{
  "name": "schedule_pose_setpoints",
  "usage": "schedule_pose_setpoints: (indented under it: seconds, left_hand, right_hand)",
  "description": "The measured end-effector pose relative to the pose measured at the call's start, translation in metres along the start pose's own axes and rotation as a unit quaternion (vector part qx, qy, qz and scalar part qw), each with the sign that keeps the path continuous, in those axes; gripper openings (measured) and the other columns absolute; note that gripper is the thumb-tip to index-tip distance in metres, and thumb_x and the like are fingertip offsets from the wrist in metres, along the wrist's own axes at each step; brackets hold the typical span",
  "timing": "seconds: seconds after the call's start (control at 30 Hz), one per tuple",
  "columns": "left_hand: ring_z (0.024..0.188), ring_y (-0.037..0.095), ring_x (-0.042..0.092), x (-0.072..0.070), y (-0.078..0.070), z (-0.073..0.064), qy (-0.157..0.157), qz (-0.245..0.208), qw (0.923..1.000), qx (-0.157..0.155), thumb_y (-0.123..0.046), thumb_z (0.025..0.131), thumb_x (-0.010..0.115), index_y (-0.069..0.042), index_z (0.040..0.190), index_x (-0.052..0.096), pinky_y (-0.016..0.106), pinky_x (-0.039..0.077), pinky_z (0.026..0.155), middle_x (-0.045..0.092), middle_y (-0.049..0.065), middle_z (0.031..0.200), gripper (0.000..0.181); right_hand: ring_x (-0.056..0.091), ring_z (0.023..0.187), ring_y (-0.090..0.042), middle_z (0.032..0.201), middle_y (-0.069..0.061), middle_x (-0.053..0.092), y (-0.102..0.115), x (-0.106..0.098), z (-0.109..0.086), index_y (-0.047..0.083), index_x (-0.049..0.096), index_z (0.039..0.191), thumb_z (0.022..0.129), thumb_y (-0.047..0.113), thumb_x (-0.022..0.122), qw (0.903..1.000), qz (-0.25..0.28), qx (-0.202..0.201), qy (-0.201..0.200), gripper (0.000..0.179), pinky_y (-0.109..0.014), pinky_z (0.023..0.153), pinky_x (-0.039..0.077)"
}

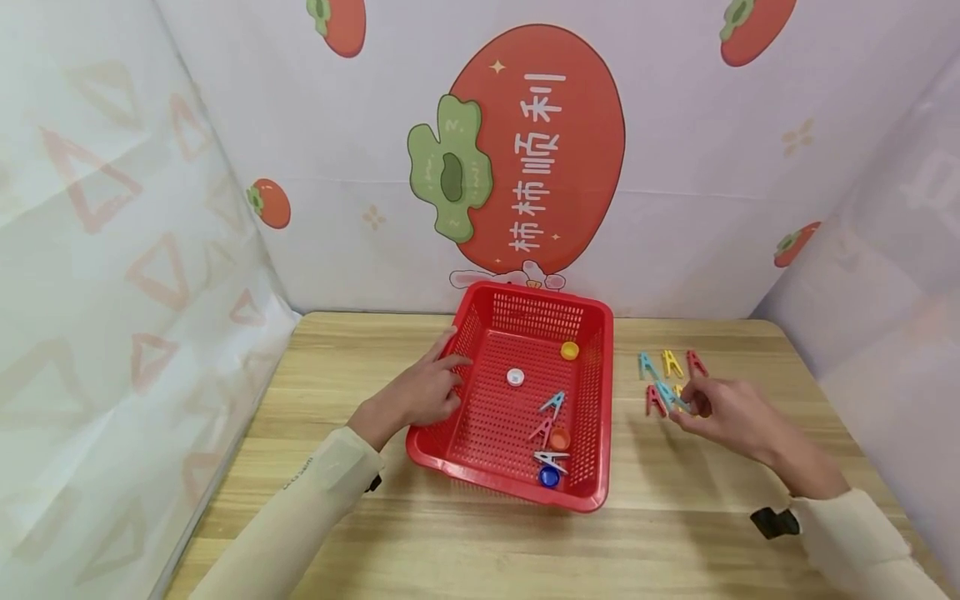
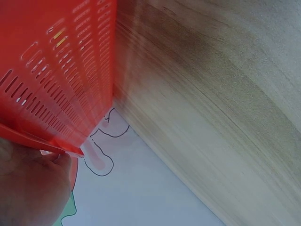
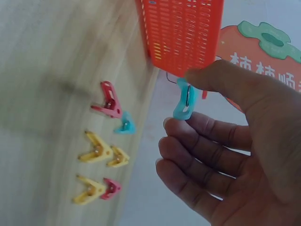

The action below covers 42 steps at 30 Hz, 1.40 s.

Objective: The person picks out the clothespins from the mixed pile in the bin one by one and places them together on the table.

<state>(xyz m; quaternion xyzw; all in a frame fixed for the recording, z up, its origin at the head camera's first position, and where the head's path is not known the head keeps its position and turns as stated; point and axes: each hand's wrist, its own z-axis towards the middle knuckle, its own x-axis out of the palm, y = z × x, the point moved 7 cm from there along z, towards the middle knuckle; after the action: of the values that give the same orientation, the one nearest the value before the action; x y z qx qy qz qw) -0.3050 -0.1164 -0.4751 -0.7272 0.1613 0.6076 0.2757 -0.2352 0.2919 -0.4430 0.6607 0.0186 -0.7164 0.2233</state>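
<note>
My left hand (image 1: pixel 426 392) grips the left rim of a red perforated plastic basket (image 1: pixel 608 375); in the left wrist view the thumb lies along that rim. My right hand (image 1: pixel 738 418), to the right of the basket, pinches a light blue clothespin (image 3: pixel 185 101) between thumb and forefinger, above the table. The other fingers are bent beneath it. Around that hand lie several more clothespins: a red one (image 3: pixel 110 101), a light blue one (image 3: pixel 125 125), a yellow one (image 3: pixel 96 148) and others. The hand partly covers some of them in the head view.
Inside the basket are a white cap (image 1: pixel 515 377), a yellow cap (image 1: pixel 569 351), an orange cap (image 1: pixel 559 439), a blue cap (image 1: pixel 549 477), and blue (image 1: pixel 553 404), pink (image 1: pixel 542 431) and white clothespins (image 1: pixel 551 460). Printed cloth walls (image 1: pixel 337 250) surround the wooden table (image 1: pixel 337 358).
</note>
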Motion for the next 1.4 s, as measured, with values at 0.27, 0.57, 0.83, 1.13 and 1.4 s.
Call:
schedule_pose_setpoints:
  seconds: [0.27,0.57,0.83,1.13,1.4]
  left_hand:
    - [0.172,0.03,-0.001,0.001,0.002,0.002,-0.004,0.008,0.9999,0.009,-0.015,0.098,0.066,-0.005,0.12,0.082,0.046,0.015,0.141,0.054,0.006,0.164,0.029]
    - [0.172,0.03,0.001,0.001,0.003,0.003,-0.006,0.007,0.9999,0.006,-0.015,0.097,0.068,-0.006,0.118,0.083,0.047,0.018,0.14,0.055,0.006,0.163,0.028]
    - [0.172,0.028,-0.001,0.002,0.001,0.002,0.0,0.005,1.0,0.002,-0.013,0.097,0.068,-0.005,0.119,0.082,0.045,0.012,0.141,0.054,0.005,0.165,0.028]
    - [0.172,0.028,0.0,0.001,0.001,0.001,0.001,-0.004,1.0,-0.003,-0.012,0.096,0.068,-0.005,0.118,0.083,0.046,0.019,0.14,0.054,0.006,0.164,0.027]
    - [0.172,0.028,0.0,0.001,0.001,0.0,0.001,-0.008,1.0,-0.005,-0.012,0.097,0.069,-0.005,0.12,0.082,0.047,0.025,0.138,0.054,0.006,0.165,0.028]
  right_hand:
    - [0.047,0.067,-0.011,0.076,0.003,0.059,-0.007,0.024,-0.012,0.004,0.071,0.095,0.094,0.032,0.085,0.9971,0.008,0.071,0.027,0.031,-0.024,0.056,0.037]
    - [0.046,0.065,-0.012,0.072,0.003,0.058,-0.009,0.047,-0.022,0.003,0.072,0.09,0.092,0.025,0.084,0.9942,0.034,0.098,0.026,0.026,-0.022,0.055,0.033]
    - [0.05,0.068,-0.015,0.075,0.0,0.062,-0.013,0.06,-0.026,0.003,0.074,0.089,0.091,0.03,0.085,0.9874,0.042,0.144,0.052,0.029,-0.023,0.058,0.036]
    - [0.051,0.068,-0.016,0.074,-0.001,0.061,-0.014,0.064,-0.03,0.003,0.073,0.086,0.092,0.032,0.085,0.9842,0.042,0.165,0.048,0.032,-0.024,0.058,0.037]
    - [0.053,0.067,-0.015,0.074,0.0,0.065,-0.007,0.066,-0.034,0.003,0.074,0.085,0.092,0.033,0.085,0.9839,0.041,0.17,0.035,0.033,-0.026,0.058,0.042]
